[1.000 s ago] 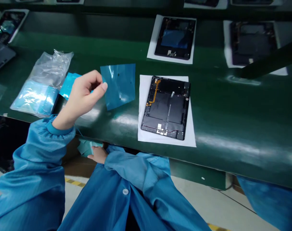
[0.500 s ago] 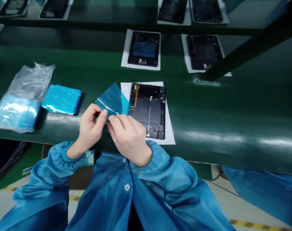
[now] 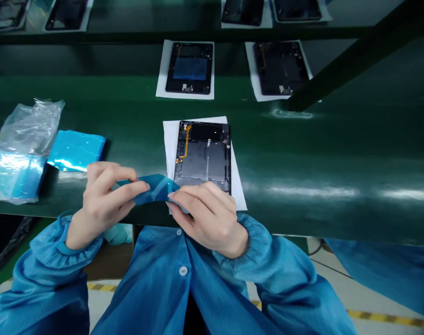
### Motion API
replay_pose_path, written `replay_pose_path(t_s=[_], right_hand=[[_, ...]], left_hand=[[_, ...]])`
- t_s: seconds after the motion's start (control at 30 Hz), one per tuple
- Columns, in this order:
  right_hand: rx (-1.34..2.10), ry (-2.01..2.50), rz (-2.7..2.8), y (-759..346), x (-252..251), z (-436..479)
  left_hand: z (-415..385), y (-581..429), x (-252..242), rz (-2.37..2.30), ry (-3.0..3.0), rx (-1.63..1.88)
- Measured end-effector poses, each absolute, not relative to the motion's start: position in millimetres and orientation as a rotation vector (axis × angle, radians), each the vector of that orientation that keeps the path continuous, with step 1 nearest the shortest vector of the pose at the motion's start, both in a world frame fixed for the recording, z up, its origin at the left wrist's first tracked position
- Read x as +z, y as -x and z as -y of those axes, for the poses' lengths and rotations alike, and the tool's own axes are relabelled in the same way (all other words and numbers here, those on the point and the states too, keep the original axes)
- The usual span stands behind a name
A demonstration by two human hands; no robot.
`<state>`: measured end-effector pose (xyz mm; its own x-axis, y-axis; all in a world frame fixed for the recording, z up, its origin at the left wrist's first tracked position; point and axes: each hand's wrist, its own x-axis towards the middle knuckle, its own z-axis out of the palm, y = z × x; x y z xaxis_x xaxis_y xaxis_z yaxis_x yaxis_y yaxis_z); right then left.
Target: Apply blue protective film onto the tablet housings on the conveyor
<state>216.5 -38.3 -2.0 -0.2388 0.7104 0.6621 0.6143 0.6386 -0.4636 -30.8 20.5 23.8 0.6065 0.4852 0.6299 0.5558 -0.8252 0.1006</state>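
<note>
A blue plastic film [image 3: 155, 187] is stretched between my two hands, over the near edge of the green bench. My left hand [image 3: 105, 197] pinches its left end between thumb and fingers. The right end is pinched by my right hand [image 3: 208, 211], which also covers the lower part of an opened tablet [image 3: 206, 158]. This tablet lies on a white sheet [image 3: 170, 139], showing a dark battery area and an orange flex cable [image 3: 187, 139]. Left of it, near my left hand, lies a stack of blue films [image 3: 77, 150].
A clear plastic bag [image 3: 23, 139] holding more blue film lies at far left. Farther back are an opened tablet with a blue film [image 3: 190, 69] and another tablet [image 3: 279, 70] beside a dark slanted post [image 3: 337, 65]. More tablets line the back shelf [image 3: 128, 37].
The film was raised with a corner pointing up; now it is lower and drawn out sideways. My hands have moved apart, the left one leftward. The whole view has shifted slightly.
</note>
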Motion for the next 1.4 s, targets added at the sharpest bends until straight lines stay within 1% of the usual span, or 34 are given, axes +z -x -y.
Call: replay_pose_path(t_s=[0.1, 0.17, 0.23, 0.3, 0.33, 0.37, 0.43, 0.47, 0.5, 0.57, 0.7, 0.87, 1.03, 1.1, 1.17, 1.27, 1.33, 1.4], right_hand=[[0.145, 1.023, 1.967, -219, 0, 42], [0.16, 1.045, 1.968, -226, 1, 43], [0.18, 1.125, 1.942, -240, 0, 40], [0.217, 1.28, 1.823, -262, -3, 32], [0.255, 1.369, 1.709, -274, -7, 25], [0.314, 1.44, 1.566, -286, -13, 17], [0.498, 1.496, 1.269, -308, -26, -3], [0.609, 1.488, 1.151, -316, -34, -12], [0.72, 1.469, 1.062, -322, -41, -22], [0.912, 1.442, 0.958, -329, -53, -37], [1.117, 1.439, 0.913, -332, -64, -51], [1.362, 1.428, 0.958, -336, -66, -54], [1.423, 1.461, 0.976, -332, -57, -46], [1.385, 1.494, 0.983, -329, -53, -40], [1.332, 1.523, 0.968, -326, -52, -33], [1.263, 1.557, 0.928, -323, -54, -24], [1.235, 1.585, 0.927, -321, -56, -20], [1.209, 1.619, 0.937, -322, -58, -18]], left_hand=[[-17, 22, 26, 0.835, 2.79, -0.948], [-19, 18, 24, 0.904, 2.825, -0.925], [-26, 15, 19, 1.132, 2.81, -1.007], [-35, 10, 11, 1.483, 2.748, -1.094], [-40, 5, 6, 1.665, 2.741, -1.041], [-44, -1, 0, 1.829, 2.766, -0.89], [-51, -18, -12, 2.035, 2.851, -0.356], [-54, -27, -17, 2.057, 2.871, -0.089], [-56, -37, -22, 2.053, 2.861, 0.096], [-60, -53, -28, 2.038, 2.824, 0.251], [-65, -69, -30, 2.046, 2.781, 0.272], [-58, -68, -32, 2.049, 2.776, 0.336], [-42, -60, -31, 1.973, 2.808, 0.406], [-42, -54, -30, 1.926, 2.868, 0.391], [-46, -44, -31, 1.907, 2.922, 0.262], [-58, -27, -39, 1.793, 2.989, -0.215], [-66, -18, -47, 1.579, 3.084, -0.537], [-72, -15, -55, 1.312, 3.195, -0.733]])
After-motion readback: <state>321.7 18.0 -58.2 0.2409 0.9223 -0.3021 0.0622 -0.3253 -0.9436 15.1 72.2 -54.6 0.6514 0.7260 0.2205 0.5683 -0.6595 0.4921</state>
